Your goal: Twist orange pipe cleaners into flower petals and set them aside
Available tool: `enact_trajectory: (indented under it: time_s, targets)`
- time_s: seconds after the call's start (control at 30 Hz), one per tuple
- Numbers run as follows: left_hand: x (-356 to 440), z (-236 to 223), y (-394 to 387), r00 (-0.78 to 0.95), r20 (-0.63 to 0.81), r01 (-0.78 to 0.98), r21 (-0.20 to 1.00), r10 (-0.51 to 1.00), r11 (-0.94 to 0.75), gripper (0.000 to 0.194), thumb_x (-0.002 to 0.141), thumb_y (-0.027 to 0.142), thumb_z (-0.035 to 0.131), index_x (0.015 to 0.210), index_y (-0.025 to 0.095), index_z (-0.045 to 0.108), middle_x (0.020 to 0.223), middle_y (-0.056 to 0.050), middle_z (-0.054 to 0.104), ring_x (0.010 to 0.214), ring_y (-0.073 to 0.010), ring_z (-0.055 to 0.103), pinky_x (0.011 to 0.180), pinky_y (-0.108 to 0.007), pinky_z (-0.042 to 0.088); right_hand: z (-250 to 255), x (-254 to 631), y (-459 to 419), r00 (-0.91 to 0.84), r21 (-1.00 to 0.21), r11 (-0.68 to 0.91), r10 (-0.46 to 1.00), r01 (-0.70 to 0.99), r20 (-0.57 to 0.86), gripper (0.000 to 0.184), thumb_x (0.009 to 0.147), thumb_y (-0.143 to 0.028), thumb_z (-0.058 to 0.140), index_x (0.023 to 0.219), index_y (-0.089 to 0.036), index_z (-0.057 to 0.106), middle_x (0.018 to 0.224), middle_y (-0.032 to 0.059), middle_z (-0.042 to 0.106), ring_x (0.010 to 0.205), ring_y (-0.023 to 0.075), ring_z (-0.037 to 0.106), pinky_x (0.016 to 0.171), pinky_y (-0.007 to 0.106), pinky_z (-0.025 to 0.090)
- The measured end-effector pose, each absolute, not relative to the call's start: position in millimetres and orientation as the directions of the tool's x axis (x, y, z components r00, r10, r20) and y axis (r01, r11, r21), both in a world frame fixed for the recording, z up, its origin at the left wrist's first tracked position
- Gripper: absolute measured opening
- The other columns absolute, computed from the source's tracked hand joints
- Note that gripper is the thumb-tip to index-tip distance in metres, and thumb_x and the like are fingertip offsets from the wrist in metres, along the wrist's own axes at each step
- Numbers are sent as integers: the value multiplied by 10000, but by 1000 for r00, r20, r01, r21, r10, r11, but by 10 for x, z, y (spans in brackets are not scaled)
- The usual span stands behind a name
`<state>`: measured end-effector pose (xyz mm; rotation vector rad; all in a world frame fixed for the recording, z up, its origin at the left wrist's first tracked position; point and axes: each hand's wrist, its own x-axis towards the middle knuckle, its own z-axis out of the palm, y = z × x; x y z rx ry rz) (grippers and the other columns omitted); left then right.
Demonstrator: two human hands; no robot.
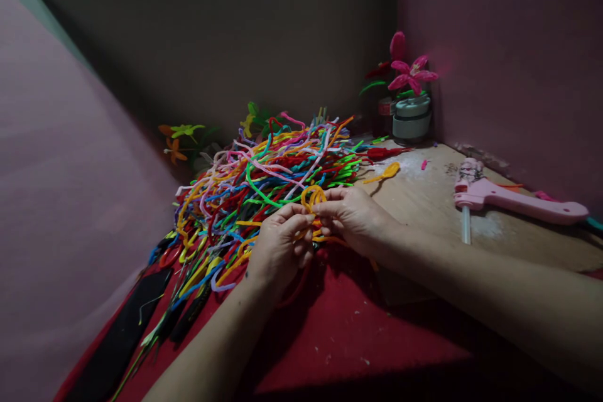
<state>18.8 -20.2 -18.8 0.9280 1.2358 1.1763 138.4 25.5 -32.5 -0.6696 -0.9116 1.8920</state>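
Head view: the looped orange fuzzy wire (313, 193) sits near the centre, between two pinching hands. The left hand (277, 245) grips its base with thumb and forefinger; the right hand (351, 220) pinches just beside, at two o'clock from the left fingertips. A firm hold low on the base should keep the loops from slipping, while light finger pressure spares the fuzz and keeps them round and even. The mixed pile (264, 169) lies at ten o'clock from the loops, the pink glue gun (527, 201) at three.
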Motion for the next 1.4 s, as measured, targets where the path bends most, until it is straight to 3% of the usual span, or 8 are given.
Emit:
enact_trajectory:
  time_s: [0.33, 0.43, 0.57, 0.67, 0.93, 1.07, 1.17, 1.4]
  targets:
    - [61, -155, -175, 130, -161, -29, 986, 978, 166, 159, 693, 256, 647, 786, 164, 558, 518, 63, 467, 368, -24, 321, 366, -145, 266, -339, 1390, 309, -452, -806, -318, 889, -499, -70, 95, 620, -63, 572, 568, -124, 520, 481, -23, 486, 388, 54, 410, 377, 185, 322]
    - [96, -188, -177, 3, -49, 180, 983, 999, 47, 116, 689, 237, 619, 748, 153, 566, 516, 56, 484, 398, -43, 361, 394, -163, 288, -316, 1390, 288, -471, -787, -371, 874, -493, -117, 101, 607, -37, 557, 565, -121, 519, 463, -25, 481, 372, 47, 389, 364, 181, 285]
    - [147, -275, -180, -22, 188, 506, 849, 982, -151, 63, 712, 186, 542, 674, 146, 572, 600, 28, 531, 545, -79, 458, 514, -183, 366, -295, 1393, 260, -465, -774, -417, 867, -476, -180, 100, 604, -29, 557, 583, -117, 514, 459, -34, 467, 360, 38, 363, 362, 181, 246]
    - [161, -260, -190, 12, 183, 585, 796, 983, -155, 88, 720, 200, 533, 667, 144, 575, 627, 15, 542, 589, -95, 475, 532, -189, 375, -273, 1409, 270, -443, -781, -403, 878, -477, -182, 116, 620, -21, 526, 564, -120, 503, 442, -35, 442, 365, 43, 352, 362, 189, 234]
    - [-23, 8, -192, 173, -196, 397, 911, 965, 113, 138, 710, 270, 604, 715, 138, 566, 526, 44, 488, 400, -46, 365, 385, -165, 273, -203, 1434, 291, -409, -785, -393, 891, -479, -197, 199, 640, 3, 498, 496, -130, 461, 420, -28, 416, 363, 45, 339, 361, 196, 229]
    - [-121, -12, -131, 265, -196, 332, 938, 944, 101, 137, 689, 212, 655, 783, 126, 605, 689, -2, 589, 597, -86, 530, 583, -193, 430, -220, 1425, 284, -440, -796, -390, 881, -462, -176, 168, 637, -15, 503, 517, -130, 477, 420, -26, 421, 374, 54, 347, 370, 204, 239]
    - [-83, -55, -126, 225, -153, 223, 969, 962, 102, 222, 675, 195, 688, 879, 145, 614, 843, -25, 618, 733, -114, 577, 697, -220, 456, -243, 1426, 292, -438, -813, -366, 886, -453, -154, 159, 634, -25, 513, 521, -131, 477, 427, -25, 426, 378, 56, 352, 374, 211, 230]
    - [48, -142, -142, 196, -207, -213, 945, 959, 247, 184, 682, 192, 698, 814, 121, 592, 597, 29, 492, 441, -7, 416, 431, -117, 336, -278, 1426, 299, -450, -833, -329, 886, -445, -110, 140, 625, -30, 518, 532, -134, 506, 434, -30, 434, 359, 46, 334, 372, 220, 229]
